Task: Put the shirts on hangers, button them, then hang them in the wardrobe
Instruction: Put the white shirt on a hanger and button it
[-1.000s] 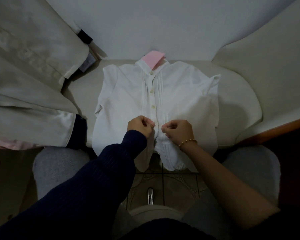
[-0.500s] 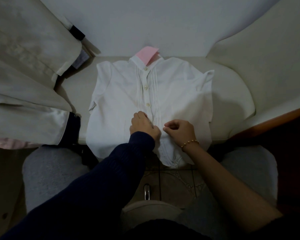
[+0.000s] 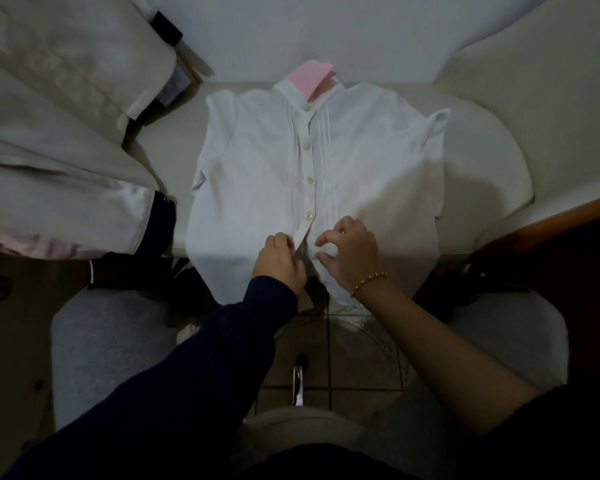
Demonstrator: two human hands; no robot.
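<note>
white shirt (image 3: 257,174) hem overhanging seat (image 3: 482,161) edge, left hand (image 3: 279,263) fingers pinching its front edge, right hand (image 3: 350,254) fingers gripping fabric

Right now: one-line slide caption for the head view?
Head view: white shirt flat on a seat, top four buttons done; left hand pinches one front edge, right hand the other.

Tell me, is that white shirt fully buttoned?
Partly. The white shirt looks closed at four buttons; below, its front gapes between the left hand, pinching one edge, and the right hand.
</note>
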